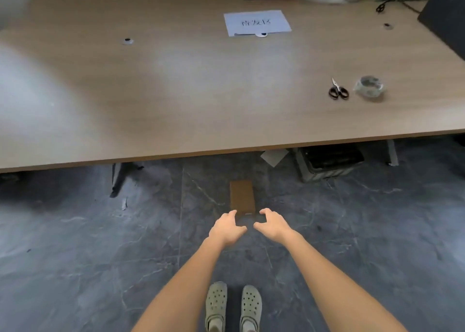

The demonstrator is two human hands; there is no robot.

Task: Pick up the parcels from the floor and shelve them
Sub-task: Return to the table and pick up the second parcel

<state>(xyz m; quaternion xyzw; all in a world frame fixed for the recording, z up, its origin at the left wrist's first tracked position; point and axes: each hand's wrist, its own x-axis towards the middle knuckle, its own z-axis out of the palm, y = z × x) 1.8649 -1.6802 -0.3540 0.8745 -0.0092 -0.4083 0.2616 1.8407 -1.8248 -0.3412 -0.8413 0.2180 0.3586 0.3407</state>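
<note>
A small brown cardboard parcel (242, 197) lies flat on the dark marble floor, just in front of the table's near edge. Both my arms reach down toward it. My left hand (227, 226) hovers at the parcel's near left corner, fingers spread and curled, holding nothing. On the other side, my right hand (273, 224) is at the near right corner, likewise open with thumb and fingers apart. Whether the fingertips touch the parcel I cannot tell.
A wide wooden table (176, 92) fills the upper view, carrying a white paper sheet (257, 23), scissors (338, 90) and a roll of clear tape (370, 88). Under the table stand a dark crate (329, 163) and a table leg (118, 178). My feet in grey clogs (232, 306) are below.
</note>
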